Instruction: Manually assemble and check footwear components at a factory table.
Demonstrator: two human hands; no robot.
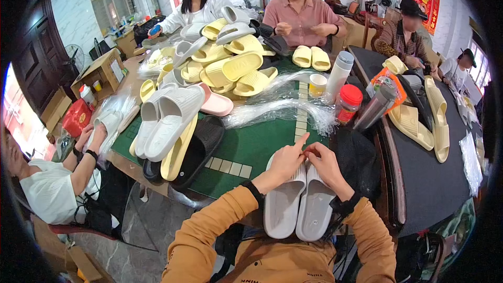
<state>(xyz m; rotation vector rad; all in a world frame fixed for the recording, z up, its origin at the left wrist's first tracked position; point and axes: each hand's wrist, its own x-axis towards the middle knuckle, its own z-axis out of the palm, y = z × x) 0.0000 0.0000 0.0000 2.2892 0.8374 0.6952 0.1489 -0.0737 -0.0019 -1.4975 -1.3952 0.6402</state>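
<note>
Far left, by the co-worker's hands (pixel 98 135), a pale slipper (pixel 111 123) with clear plastic around it. Next, on the green worktop (pixel 257 152), stacked slippers (pixel 175 120) in grey, yellow and black; then a bundle of clear strips (pixel 277 112). At centre, just in front of the torso (pixel 262 257), a pair of grey slippers (pixel 293 209), side by side, footbeds up. Left hand (pixel 283 162) over the left toe end, index finger stretched out, others bent; right hand (pixel 323 163) over the right toe end, fingers curled, tips drawn together. Impossible to tell whether anything thin is pinched there. From the fingers, pair lying back toward the torso, neither hand clearly nearer; long axis near-to-far, toes pointing away, heels toward the torso. Farther right, on the dark worktop (pixel 435 183), yellow slippers (pixel 411 126).
</note>
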